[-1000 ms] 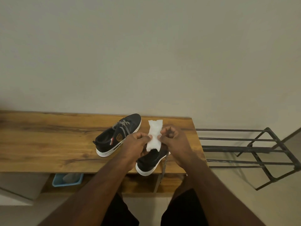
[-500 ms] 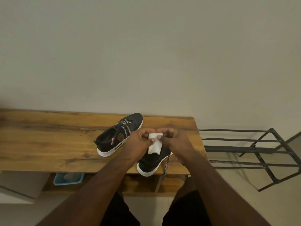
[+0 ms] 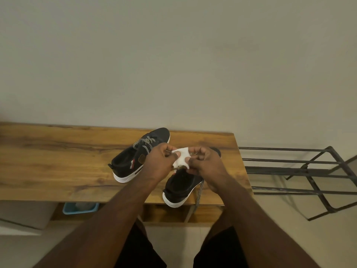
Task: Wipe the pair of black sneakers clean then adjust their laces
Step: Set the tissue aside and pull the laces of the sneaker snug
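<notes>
near the bench's (image 3: 58, 161) front right corner both hands, left hand (image 3: 157, 163) and right hand (image 3: 204, 165), pinch a tissue (image 3: 180, 157); it could tear, or nudge the overhanging sneaker (image 3: 181, 188) off.

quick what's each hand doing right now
Left hand: pinching the white wipe.
Right hand: pinching the same wipe.
</notes>
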